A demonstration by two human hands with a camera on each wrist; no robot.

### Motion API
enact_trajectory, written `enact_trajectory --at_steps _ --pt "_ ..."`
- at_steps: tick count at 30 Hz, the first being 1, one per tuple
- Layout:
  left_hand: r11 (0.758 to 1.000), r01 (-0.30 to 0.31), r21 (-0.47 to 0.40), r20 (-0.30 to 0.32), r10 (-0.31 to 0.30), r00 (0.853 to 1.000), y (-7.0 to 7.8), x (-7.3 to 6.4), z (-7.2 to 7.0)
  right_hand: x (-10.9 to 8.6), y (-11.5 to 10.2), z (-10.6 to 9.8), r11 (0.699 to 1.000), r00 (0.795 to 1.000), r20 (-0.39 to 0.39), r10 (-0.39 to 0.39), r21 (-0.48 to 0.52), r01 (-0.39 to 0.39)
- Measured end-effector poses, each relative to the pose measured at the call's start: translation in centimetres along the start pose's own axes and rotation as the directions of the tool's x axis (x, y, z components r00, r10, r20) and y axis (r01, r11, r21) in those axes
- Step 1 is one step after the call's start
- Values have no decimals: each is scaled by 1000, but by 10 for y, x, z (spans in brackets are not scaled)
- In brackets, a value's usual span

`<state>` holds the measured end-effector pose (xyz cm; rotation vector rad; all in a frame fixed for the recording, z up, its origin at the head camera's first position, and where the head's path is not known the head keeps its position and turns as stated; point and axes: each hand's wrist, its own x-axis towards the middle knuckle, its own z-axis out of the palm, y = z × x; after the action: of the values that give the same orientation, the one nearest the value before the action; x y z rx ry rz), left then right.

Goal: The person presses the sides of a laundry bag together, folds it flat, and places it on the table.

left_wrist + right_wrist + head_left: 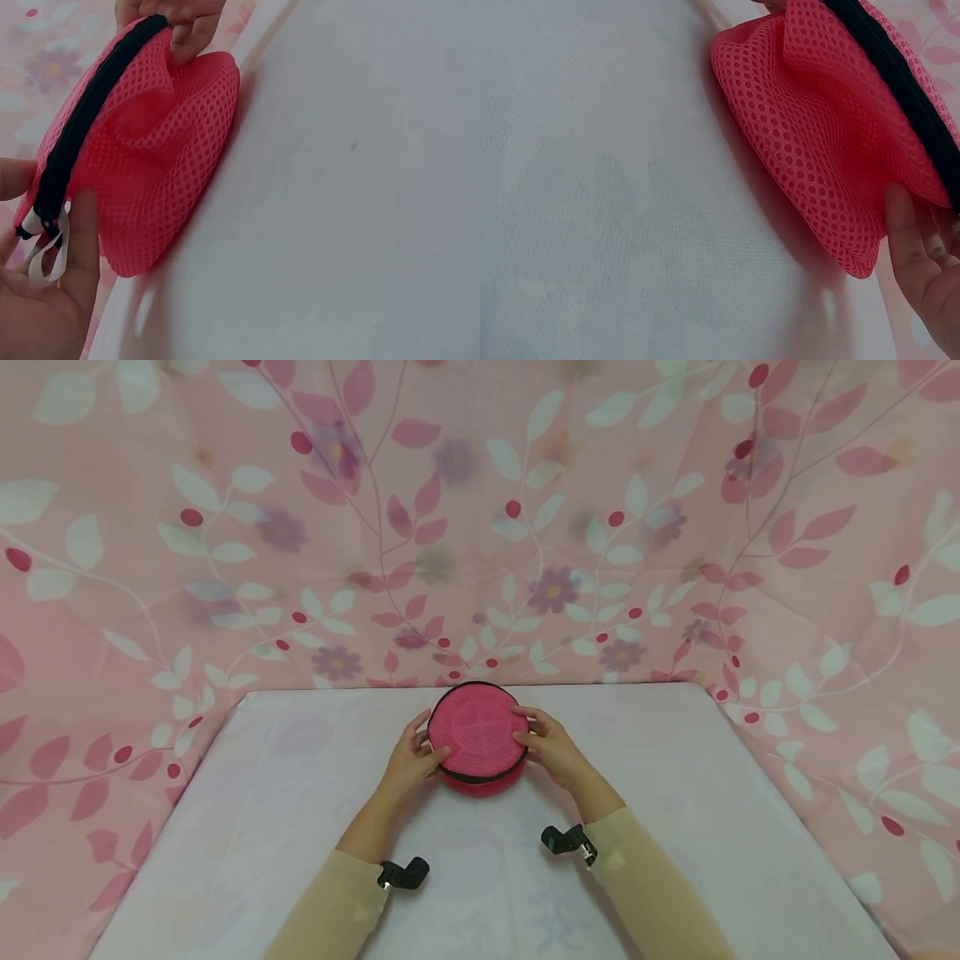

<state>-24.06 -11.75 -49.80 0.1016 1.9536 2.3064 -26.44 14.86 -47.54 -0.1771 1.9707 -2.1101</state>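
A round pink mesh laundry bag (477, 731) with a black zipper band (79, 124) round its rim is held between both hands near the far edge of the table. My left hand (411, 756) grips the bag's left side, thumb over the top panel. At the opposite side my right hand (557, 750) holds the rim, its thumb also on the top. The soft mesh side is creased inward in both wrist views, and its lower edge lies close over the table. A white ribbon loop (49, 259) hangs by the left hand's fingers, at the zipper's end.
The table (300, 827) has a pale, faintly patterned cover. Behind and beside it hangs a pink floral cloth (465, 552). Small black devices (405, 873) sit at both wrists, at the ends of beige sleeves (330, 906).
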Motion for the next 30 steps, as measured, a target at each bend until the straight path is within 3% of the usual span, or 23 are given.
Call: enact_trajectory --at_steps 11,30 --pt "997 -36 67 65 31 997 -1 -2 -11 -1 -1 -4 999 999 -15 -28 -28 27" --pt "976 -133 171 72 123 990 6 -6 -16 -9 -3 -10 995 999 -7 -53 -91 52"
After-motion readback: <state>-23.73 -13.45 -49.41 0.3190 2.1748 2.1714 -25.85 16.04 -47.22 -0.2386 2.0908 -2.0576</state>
